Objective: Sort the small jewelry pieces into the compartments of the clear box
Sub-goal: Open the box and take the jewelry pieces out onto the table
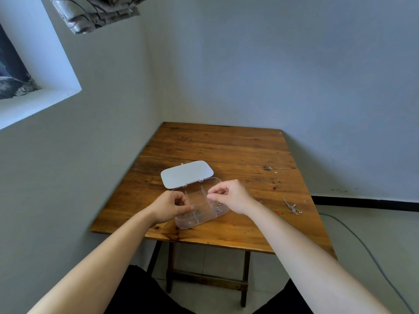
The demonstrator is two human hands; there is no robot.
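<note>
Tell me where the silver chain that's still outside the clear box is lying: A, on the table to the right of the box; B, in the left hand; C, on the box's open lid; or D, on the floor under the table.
A: the silver chain lies on the bare wooden table, right of the clear box.

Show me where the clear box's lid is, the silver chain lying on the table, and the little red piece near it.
lid (187, 174): head view, middle of its flat top.
silver chain (291, 206): head view, mid-length of the chain, right of the box.
red piece (278, 213): head view, its centre, on the table beside the chain.
</note>
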